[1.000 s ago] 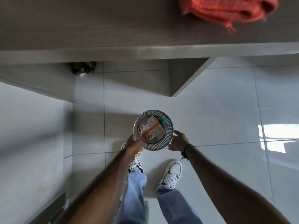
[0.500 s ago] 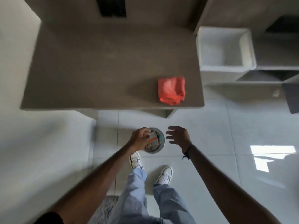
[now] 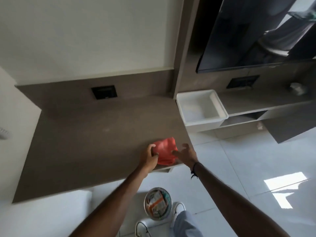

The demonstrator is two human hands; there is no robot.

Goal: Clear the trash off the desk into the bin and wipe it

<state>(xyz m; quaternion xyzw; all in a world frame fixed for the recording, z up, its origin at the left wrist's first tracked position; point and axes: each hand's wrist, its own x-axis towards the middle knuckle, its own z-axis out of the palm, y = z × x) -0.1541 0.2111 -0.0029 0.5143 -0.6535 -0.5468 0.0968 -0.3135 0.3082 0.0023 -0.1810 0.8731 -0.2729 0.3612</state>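
Note:
A folded red cloth (image 3: pixel 165 150) lies near the front right corner of the brown desk (image 3: pixel 89 141). My left hand (image 3: pixel 149 156) grips the cloth's left edge with curled fingers. My right hand (image 3: pixel 185 153) hovers at the cloth's right side with fingers spread, its fingertips touching or nearly touching the fabric. On the floor below the desk edge stands the round metal mesh bin (image 3: pixel 157 205), holding an orange-and-white carton and other trash.
A white plastic tub (image 3: pixel 203 109) sits on a lower shelf right of the desk. A dark TV screen (image 3: pixel 256 33) hangs above it. A black socket plate (image 3: pixel 104 92) is set in the desk's back panel. My shoes (image 3: pixel 178 208) stand beside the bin on the glossy tiled floor.
Both hands let go of the bin on the floor and rose to the desk. My left hand took hold of the red cloth; my right hand came up beside it.

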